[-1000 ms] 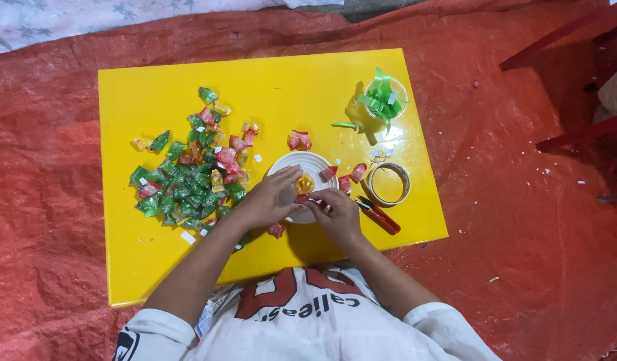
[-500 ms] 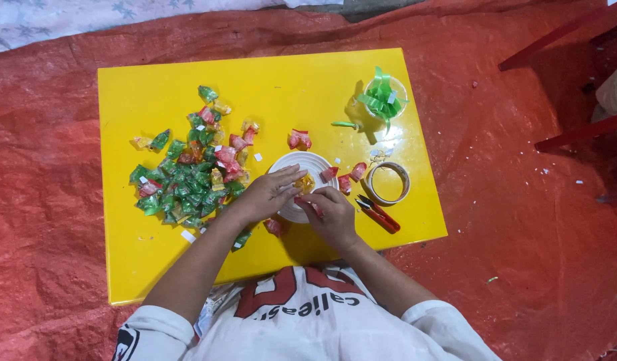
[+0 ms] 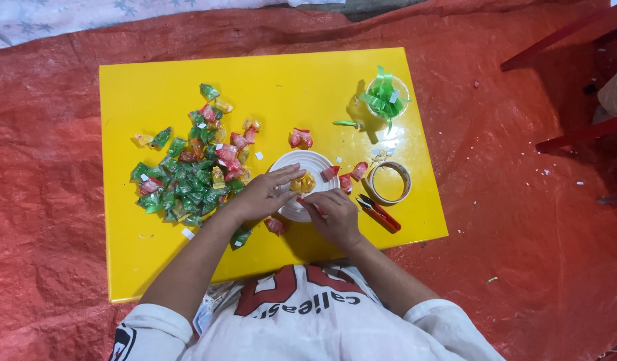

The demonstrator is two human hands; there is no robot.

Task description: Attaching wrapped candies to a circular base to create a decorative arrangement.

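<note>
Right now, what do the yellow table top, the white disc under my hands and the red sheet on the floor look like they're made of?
Yellow table top: smooth and glossy, likely laminate or painted board; it shows soft glare.
White disc: ridged rings, probably plastic or paper; hard to tell.
Red sheet: crinkled with shiny creases, looks like plastic tarpaulin.

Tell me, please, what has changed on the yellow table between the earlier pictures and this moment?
Very little. The left hand and right hand stay together at the near rim of the white plate, fingers shifting only slightly around the small wrapped piece there; nothing is clearly taken up or let go. The candy pile, tape roll, red snips and cup of green ribbon have not moved.
</note>
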